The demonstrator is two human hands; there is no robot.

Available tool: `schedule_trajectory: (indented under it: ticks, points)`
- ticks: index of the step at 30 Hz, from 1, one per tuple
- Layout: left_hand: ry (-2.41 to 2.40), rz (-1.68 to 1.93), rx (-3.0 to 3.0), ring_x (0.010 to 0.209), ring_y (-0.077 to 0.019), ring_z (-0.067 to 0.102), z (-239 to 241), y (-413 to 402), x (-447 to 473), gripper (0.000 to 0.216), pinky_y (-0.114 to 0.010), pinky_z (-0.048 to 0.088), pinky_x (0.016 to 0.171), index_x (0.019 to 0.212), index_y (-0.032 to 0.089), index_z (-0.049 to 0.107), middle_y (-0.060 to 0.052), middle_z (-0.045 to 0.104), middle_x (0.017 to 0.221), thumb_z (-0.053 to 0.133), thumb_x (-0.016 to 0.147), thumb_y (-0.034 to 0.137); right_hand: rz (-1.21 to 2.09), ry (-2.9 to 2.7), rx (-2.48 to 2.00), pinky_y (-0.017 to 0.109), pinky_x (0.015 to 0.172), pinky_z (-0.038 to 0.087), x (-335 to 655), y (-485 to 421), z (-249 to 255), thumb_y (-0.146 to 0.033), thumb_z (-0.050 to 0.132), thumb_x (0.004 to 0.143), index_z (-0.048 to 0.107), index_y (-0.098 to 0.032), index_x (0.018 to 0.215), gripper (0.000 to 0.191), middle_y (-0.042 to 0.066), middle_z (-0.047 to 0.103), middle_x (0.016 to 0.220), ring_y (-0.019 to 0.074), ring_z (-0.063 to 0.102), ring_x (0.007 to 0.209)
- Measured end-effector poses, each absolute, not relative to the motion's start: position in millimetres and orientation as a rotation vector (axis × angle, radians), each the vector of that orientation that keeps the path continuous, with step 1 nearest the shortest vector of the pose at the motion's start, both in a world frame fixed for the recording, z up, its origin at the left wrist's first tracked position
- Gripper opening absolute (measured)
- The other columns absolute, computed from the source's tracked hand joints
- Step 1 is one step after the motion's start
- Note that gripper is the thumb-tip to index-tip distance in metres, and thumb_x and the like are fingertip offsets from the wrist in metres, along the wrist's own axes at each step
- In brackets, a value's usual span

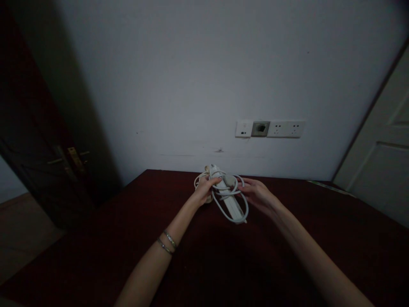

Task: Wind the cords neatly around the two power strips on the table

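Observation:
A white power strip [234, 209] is held at a slant over the dark red table, its white cord [246, 204] looped around it in several turns. My left hand [204, 190] grips the strip near its upper end, thumb across the front. My right hand [255, 192] is at the cord loops on the other side, fingers closed around part of the cord by a pale rounded piece that looks like the plug [230, 181]. Behind my left hand shows a second, cream-coloured coil of cord [197, 181], partly hidden.
The dark red table [128, 238] runs back to a pale wall. Several wall sockets [286, 128] are set above it to the right. A flat thin strip [330, 187] lies at the table's right back edge. Doors stand at the left [47, 128] and right [383, 162].

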State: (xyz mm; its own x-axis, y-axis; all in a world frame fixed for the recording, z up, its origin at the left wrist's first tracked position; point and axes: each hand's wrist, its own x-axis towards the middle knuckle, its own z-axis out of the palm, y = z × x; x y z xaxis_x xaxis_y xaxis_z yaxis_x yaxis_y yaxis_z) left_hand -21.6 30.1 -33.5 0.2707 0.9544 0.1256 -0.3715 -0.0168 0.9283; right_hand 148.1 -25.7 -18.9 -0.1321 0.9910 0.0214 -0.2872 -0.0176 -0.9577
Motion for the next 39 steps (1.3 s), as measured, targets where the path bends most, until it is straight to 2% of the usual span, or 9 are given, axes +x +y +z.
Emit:
schedule_trajectory:
  ticks: [3, 5, 8, 12, 15, 20, 26, 31, 39]
  points:
    - [0.662, 1.142, 1.085, 0.053, -0.0106, 0.054, -35, 30, -21, 0.024, -0.021, 0.043, 0.048, 0.078, 0.013, 0.059, -0.001, 0.061, 0.066, 0.069, 0.058, 0.023, 1.419, -0.97, -0.866, 0.031, 0.075, 0.049, 146, -28, -20, -0.009, 0.068, 0.055, 0.05, -0.019, 0.118, 0.066, 0.005, 0.065, 0.083, 0.0176, 0.063, 0.076]
    - [0.692, 1.116, 1.076, 0.05, -0.0093, 0.052, -35, 29, -20, 0.023, -0.019, 0.039, 0.043, 0.079, 0.014, 0.059, -0.001, 0.061, 0.064, 0.067, 0.06, 0.024, 1.452, -0.967, -0.828, 0.03, 0.076, 0.048, 145, -29, -19, -0.008, 0.067, 0.056, 0.047, -0.021, 0.122, 0.071, 0.005, 0.065, 0.084, 0.017, 0.063, 0.077]
    - [0.801, 1.092, 1.116, 0.047, -0.008, 0.05, -37, 27, -18, 0.019, -0.017, 0.035, 0.039, 0.078, 0.014, 0.061, -0.001, 0.06, 0.061, 0.065, 0.062, 0.024, 1.534, -0.987, -0.79, 0.027, 0.072, 0.047, 144, -30, -17, -0.009, 0.061, 0.054, 0.057, -0.017, 0.109, 0.055, 0.006, 0.066, 0.085, 0.0154, 0.061, 0.075]
    - [0.926, 1.108, 1.254, 0.053, -0.0104, 0.055, -40, 27, -14, 0.02, -0.019, 0.041, 0.047, 0.08, 0.012, 0.065, -0.004, 0.064, 0.066, 0.066, 0.063, 0.022, 1.528, -1.072, -0.838, 0.025, 0.062, 0.045, 141, -30, -18, -0.013, 0.057, 0.056, 0.064, -0.016, 0.092, 0.037, 0.003, 0.065, 0.075, 0.0137, 0.058, 0.064]
    - [0.933, 1.154, 1.365, 0.063, -0.0134, 0.059, -44, 29, -12, 0.023, -0.024, 0.046, 0.06, 0.085, 0.011, 0.067, -0.006, 0.067, 0.074, 0.067, 0.063, 0.02, 1.358, -1.174, -0.94, 0.026, 0.063, 0.045, 140, -30, -23, -0.011, 0.065, 0.053, 0.063, -0.016, 0.091, 0.038, 0.002, 0.066, 0.076, 0.0149, 0.059, 0.066]
    - [0.94, 1.169, 1.476, 0.074, -0.0171, 0.062, -49, 36, -14, 0.033, -0.029, 0.047, 0.071, 0.094, 0.011, 0.065, -0.009, 0.067, 0.086, 0.069, 0.063, 0.021, 1.17, -1.385, -1.14, 0.037, 0.072, 0.048, 149, -23, -29, -0.03, 0.076, 0.056, 0.064, -0.018, 0.097, 0.044, 0.006, 0.067, 0.085, 0.0208, 0.062, 0.075]
    - [0.967, 1.246, 1.592, 0.077, -0.0175, 0.061, -52, 43, -17, 0.027, -0.029, 0.047, 0.073, 0.09, 0.013, 0.063, -0.007, 0.066, 0.087, 0.067, 0.063, 0.017, 0.408, -1.595, -1.189, 0.044, 0.097, 0.036, 150, -23, -26, -0.03, 0.073, 0.061, 0.069, -0.021, 0.095, 0.035, 0.009, 0.062, 0.111, 0.0269, 0.054, 0.106]
    - [1.056, 1.311, 1.569, 0.073, -0.0187, 0.062, -45, 48, -23, 0.025, -0.028, 0.047, 0.068, 0.084, 0.014, 0.063, -0.007, 0.066, 0.08, 0.07, 0.06, 0.019, 0.4, -1.541, -1.063, 0.042, 0.095, 0.04, 138, -46, 0, -0.032, 0.066, 0.072, 0.063, -0.02, 0.108, 0.039, 0.008, 0.065, 0.106, 0.0241, 0.058, 0.102]
    - [1.314, 1.492, 1.444, 0.085, -0.0238, 0.061, -37, 59, -40, 0.04, -0.029, 0.042, 0.073, 0.078, 0.017, 0.057, -0.01, 0.066, 0.084, 0.079, 0.047, 0.028, 0.329, -1.406, -0.936, 0.041, 0.087, 0.049, 120, -105, 44, -0.032, 0.07, 0.068, 0.066, -0.021, 0.098, 0.032, 0.004, 0.069, 0.096, 0.0228, 0.064, 0.09]
